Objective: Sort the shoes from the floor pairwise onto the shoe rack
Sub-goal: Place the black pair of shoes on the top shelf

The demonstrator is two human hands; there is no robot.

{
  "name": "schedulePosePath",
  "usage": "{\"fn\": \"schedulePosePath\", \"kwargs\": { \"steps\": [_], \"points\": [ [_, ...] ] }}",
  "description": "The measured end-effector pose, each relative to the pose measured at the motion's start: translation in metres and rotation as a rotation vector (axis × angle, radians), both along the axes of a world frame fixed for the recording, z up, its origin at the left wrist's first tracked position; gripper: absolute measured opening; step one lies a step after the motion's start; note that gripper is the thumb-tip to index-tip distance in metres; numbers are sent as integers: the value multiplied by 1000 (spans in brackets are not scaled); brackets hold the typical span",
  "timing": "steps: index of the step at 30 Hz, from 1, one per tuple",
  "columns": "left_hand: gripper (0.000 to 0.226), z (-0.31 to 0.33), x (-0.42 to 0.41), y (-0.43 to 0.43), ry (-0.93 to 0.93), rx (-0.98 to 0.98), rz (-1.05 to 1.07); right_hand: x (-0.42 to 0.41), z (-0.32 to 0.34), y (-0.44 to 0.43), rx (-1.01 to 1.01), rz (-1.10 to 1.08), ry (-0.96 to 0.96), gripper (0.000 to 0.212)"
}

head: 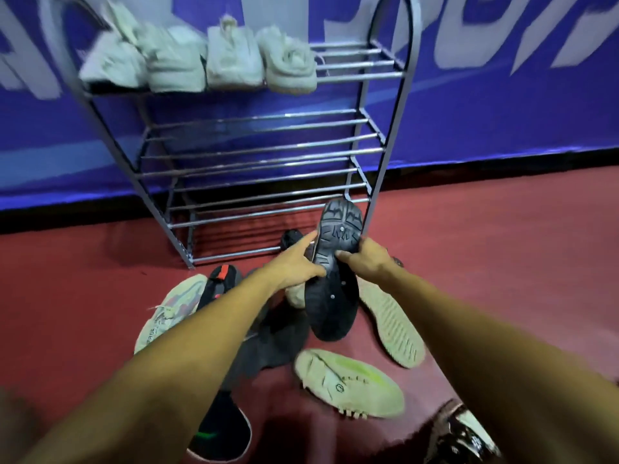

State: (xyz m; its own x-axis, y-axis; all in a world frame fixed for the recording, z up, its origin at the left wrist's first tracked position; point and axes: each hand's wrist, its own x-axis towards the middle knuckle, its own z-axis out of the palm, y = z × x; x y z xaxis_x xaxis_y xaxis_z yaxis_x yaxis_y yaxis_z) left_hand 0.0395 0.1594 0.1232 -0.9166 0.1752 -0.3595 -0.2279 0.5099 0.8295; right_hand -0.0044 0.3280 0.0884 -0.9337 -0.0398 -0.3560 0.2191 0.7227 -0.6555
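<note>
The shoe rack carries pale shoes on top; other shoes litter the floor. Left hand and right hand have a closed grip on a black shoe, lifted sole up; finding its mate likely comes next.

The left grip and the right grip clasp the two edges of a black shoe, its treaded sole facing up, before the metal shoe rack. Four pale shoes sit on its top shelf. Other shoes lie scattered on the red floor.
</note>
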Motion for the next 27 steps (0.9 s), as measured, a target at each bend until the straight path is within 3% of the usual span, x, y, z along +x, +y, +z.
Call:
{"fn": "schedulePosePath", "kwargs": {
  "steps": [3, 5, 8, 11, 16, 20, 22, 25, 27],
  "points": [
    [86, 47, -15, -8, 111, 7, -1, -14, 60, -2, -49, 41, 86, 47],
    [89, 78, -22, -14, 190, 16, -5, -15, 98, -4, -185, 44, 138, 53],
    [90, 114, -31, -23, 292, 43, -14, -10, 143, -7, -360, 52, 178, 39],
    [84, 131, -33, -27, 340, 132, 5, -10, 166, -11, -463, 17, 175, 44],
    [32, 138, -30, -24, 250, 340, 151, -10, 186, -14, -570, -56, 133, 39],
    [7, 129, -35, -31, 320, 125, 238, -7, 201, -9, -706, -63, 87, 33],
    [17, 122, -32, -36, 194, 117, 208, -9, 203, -7, -764, -85, 74, 35],
    [23, 121, -26, -34, -94, 418, 105, -17, 200, -9, -880, -108, 73, 37],
    [23, 122, -29, -28, -112, 524, 119, -19, 200, -8, -943, -122, 67, 38]
  ]
}}
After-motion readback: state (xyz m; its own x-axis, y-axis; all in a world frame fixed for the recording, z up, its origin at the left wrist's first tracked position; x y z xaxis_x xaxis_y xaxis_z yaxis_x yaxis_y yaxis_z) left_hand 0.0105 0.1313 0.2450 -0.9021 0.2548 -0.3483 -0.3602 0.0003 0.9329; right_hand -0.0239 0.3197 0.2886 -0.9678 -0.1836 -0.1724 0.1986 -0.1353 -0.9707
